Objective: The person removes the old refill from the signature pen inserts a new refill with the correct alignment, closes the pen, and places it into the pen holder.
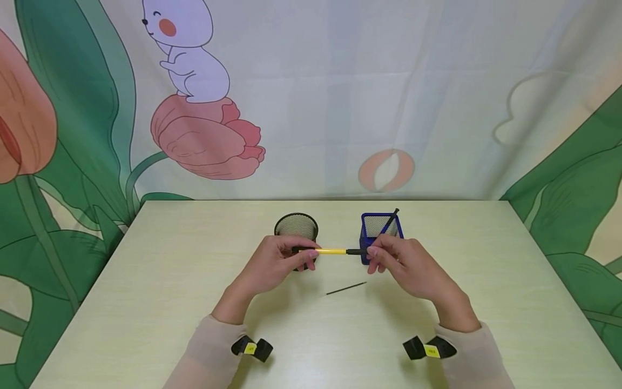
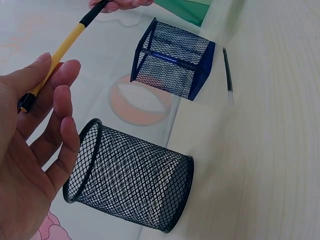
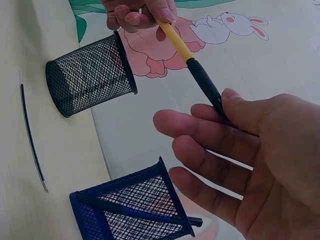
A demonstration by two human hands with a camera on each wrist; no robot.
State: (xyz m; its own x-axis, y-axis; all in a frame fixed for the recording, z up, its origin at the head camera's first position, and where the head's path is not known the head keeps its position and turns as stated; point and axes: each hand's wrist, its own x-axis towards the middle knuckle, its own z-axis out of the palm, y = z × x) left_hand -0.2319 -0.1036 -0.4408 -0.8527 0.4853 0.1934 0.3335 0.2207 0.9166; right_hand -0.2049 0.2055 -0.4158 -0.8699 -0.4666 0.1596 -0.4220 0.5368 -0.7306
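Note:
Both hands hold a yellow pen with black ends level above the table. My left hand pinches its left end between thumb and forefinger. At the other end, the black grip section sits between the thumb and fingers of my right hand. Below the pen a thin dark pen refill lies on the table, its ends paler. Behind the left hand stands a round black mesh pen holder. A square blue mesh pen holder is behind the right hand, with a dark pen leaning in it.
The pale wooden table ends at a patterned curtain with a rabbit and flowers. Each sleeve carries a black wrist camera with a yellow label, such as the left one.

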